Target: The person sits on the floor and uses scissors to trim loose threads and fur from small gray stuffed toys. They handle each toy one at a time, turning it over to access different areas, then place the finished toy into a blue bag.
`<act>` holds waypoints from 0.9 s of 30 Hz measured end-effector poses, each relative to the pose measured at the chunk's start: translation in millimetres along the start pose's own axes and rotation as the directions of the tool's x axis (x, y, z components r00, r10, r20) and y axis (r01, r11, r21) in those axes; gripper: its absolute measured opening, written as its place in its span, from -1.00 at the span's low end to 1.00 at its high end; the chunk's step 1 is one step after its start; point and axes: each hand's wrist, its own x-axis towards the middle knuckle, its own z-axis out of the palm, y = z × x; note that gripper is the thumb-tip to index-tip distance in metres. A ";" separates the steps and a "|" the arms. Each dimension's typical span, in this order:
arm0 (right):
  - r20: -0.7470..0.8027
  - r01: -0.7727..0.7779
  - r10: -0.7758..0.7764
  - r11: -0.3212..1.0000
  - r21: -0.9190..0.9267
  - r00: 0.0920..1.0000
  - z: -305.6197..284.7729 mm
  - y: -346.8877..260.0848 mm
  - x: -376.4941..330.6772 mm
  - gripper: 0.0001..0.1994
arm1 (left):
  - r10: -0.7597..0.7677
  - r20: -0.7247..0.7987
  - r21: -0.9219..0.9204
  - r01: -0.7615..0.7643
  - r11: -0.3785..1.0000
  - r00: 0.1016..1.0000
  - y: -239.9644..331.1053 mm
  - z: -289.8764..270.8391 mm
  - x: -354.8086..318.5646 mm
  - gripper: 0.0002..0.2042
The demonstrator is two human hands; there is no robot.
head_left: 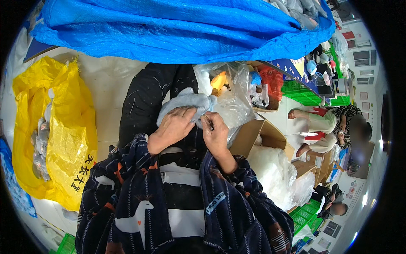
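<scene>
A light grey-blue plush piece (182,100) rests over my lap, against the dark trousers. My left hand (175,126) lies over its near side, with the fingers curled onto the fluffy fabric. Close beside it, my right hand (216,134) is closed in a pinch at the right edge of the plush. Whatever sits between those fingertips is too small to make out. The underside of the plush is hidden by my hands and legs.
A blue woven sheet (182,31) spans the table ahead. At left stands a yellow woven sack (69,139) with grey plush pieces. To my right are clear plastic bags (272,173), an open cardboard box (270,131) and green crates (300,93). Two people sit farther right.
</scene>
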 end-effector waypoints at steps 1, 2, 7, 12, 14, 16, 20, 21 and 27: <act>0.010 -0.002 0.002 1.000 0.012 1.000 -2.0 -1.4 -0.2 -0.81 | 0.006 -0.015 -0.024 -0.006 1.000 1.000 0.7 -3.1 -0.9 -0.65; 0.023 -0.004 0.003 1.000 0.020 1.000 -4.9 -3.2 -0.4 -0.82 | 0.009 -0.032 -0.051 -0.011 0.999 0.999 2.6 -6.0 -1.4 -0.65; 0.006 0.079 -0.079 0.997 0.013 0.997 -15.1 -12.3 -3.6 -0.77 | 0.150 -0.045 0.110 -0.144 0.983 0.988 11.9 -11.5 7.7 -0.62; 0.015 0.147 -0.147 0.988 -0.047 0.989 -23.1 -11.7 -9.0 -0.73 | 0.127 0.098 0.158 -0.142 0.977 0.987 11.8 -2.0 8.9 -0.67; -0.038 0.135 -0.140 0.983 -0.125 0.989 -25.5 -11.0 -8.1 -0.74 | 0.117 0.153 0.151 -0.140 0.979 0.981 15.3 -0.5 12.9 -0.71; -0.076 0.110 -0.125 0.977 -0.182 0.989 -26.9 -8.7 -7.0 -0.77 | 0.170 0.102 0.137 -0.183 0.973 0.980 15.3 -0.2 11.7 -0.76; -0.147 -0.185 0.178 0.982 -0.032 0.973 -32.0 13.5 -4.6 -0.92 | 0.176 0.024 0.098 -0.177 0.979 0.984 10.7 -2.2 -5.4 -0.81; -0.083 -0.457 0.456 0.890 0.013 0.886 -41.4 13.5 4.2 -0.88 | 0.165 0.013 0.093 -0.166 0.982 0.986 10.7 -6.2 -9.6 -0.81; -0.093 -0.253 0.264 0.960 0.117 0.960 -36.2 13.0 1.2 -0.86 | 0.002 0.019 0.032 -0.003 0.999 1.000 16.4 -27.7 -6.0 -0.62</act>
